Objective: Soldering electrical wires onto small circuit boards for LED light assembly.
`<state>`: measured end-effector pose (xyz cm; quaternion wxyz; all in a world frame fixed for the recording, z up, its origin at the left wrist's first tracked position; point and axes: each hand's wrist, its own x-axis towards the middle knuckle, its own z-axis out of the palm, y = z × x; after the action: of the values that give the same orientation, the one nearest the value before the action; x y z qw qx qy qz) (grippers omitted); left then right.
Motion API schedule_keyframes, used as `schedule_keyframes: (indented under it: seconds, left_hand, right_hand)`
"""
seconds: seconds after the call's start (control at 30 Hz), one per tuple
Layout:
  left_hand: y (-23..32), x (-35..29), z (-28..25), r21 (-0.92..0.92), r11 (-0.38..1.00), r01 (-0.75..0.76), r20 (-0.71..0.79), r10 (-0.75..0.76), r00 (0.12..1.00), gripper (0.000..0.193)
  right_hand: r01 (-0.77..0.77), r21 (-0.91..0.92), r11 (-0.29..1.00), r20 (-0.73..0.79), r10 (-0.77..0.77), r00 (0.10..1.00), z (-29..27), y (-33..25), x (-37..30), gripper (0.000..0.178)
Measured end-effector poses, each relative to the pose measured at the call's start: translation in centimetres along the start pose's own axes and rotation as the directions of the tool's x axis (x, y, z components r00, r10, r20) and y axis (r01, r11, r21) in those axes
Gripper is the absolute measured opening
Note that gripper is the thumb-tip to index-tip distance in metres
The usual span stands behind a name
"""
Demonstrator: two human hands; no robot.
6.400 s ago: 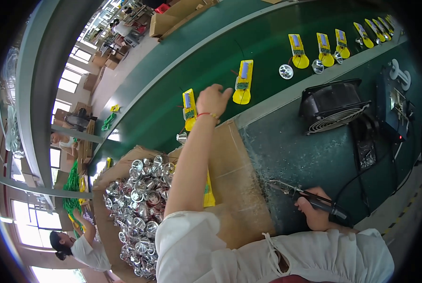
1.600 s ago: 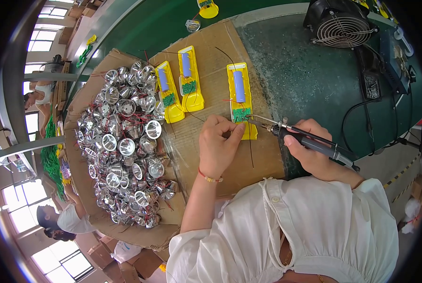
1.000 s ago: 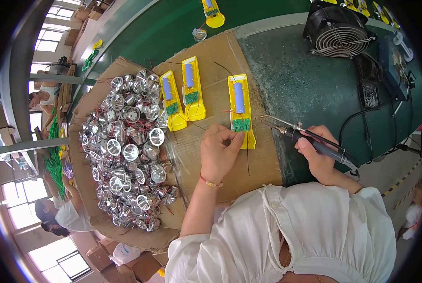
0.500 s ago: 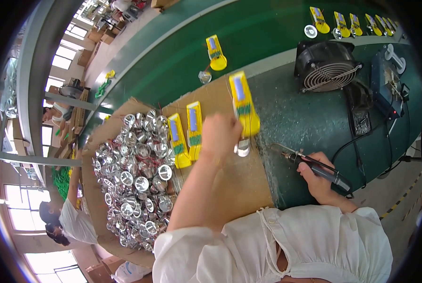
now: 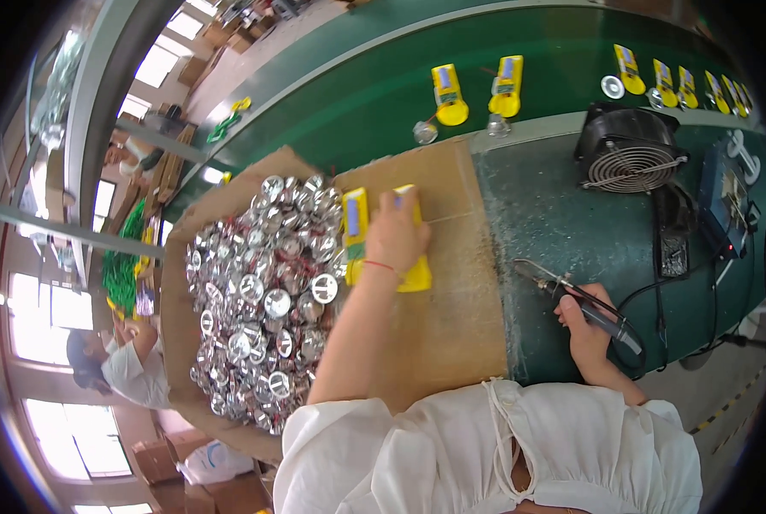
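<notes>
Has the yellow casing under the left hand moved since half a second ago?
Yes: judged against the cardboard box, the yellow casing under the left hand has shifted right, farther from the box.

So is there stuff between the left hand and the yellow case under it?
Nothing visible: the left hand is directly over that yellow case, covering its middle. The other case lies to the left, not between.

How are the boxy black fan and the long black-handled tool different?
The boxy black fan is wide, with a round grille; the long black-handled tool is slim. No hand touches the fan; the right hand holds the tool. Both have black parts.
</notes>
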<state>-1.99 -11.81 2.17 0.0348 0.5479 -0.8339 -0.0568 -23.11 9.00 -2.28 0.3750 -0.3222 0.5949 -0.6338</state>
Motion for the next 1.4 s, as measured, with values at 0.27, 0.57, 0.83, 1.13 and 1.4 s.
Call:
schedule_keyframes:
  seconds: [0.27, 0.57, 0.83, 1.13, 1.4]
  left_hand:
    - [2.3, -11.2, -0.4, -0.327, 0.941, -0.088, -0.395, -0.052, 0.917, 0.049]
    - [-9.3, -9.8, -2.0, -0.157, 0.917, 0.365, -0.578, -0.386, 0.719, 0.017]
    - [-3.2, -14.6, -2.4, -0.964, 0.203, -0.174, -0.245, -0.407, 0.88, 0.008]
    - [2.8, -18.1, 1.2, -0.74, 0.655, 0.152, 0.04, -0.183, 0.982, 0.007]
    - [3.1, -18.0, 1.9, -0.787, 0.596, 0.16, 0.06, -0.184, 0.981, 0.009]
  right_hand:
    - [0.015, -0.056, 0.998, -0.036, -0.017, 0.999, 0.0, 0.1, -0.9, 0.016]
    - [0.053, -0.043, 0.998, 0.044, -0.052, 0.998, 1.3, -0.8, -1.8, 0.016]
    - [0.165, -0.031, 0.986, 0.246, -0.153, 0.957, 0.1, -2.2, -4.7, 0.016]
    - [0.32, -0.161, 0.934, 0.479, -0.21, 0.852, 1.7, -2.9, -4.8, 0.015]
    - [0.337, -0.169, 0.926, 0.434, -0.237, 0.869, 2.0, -2.8, -5.1, 0.014]
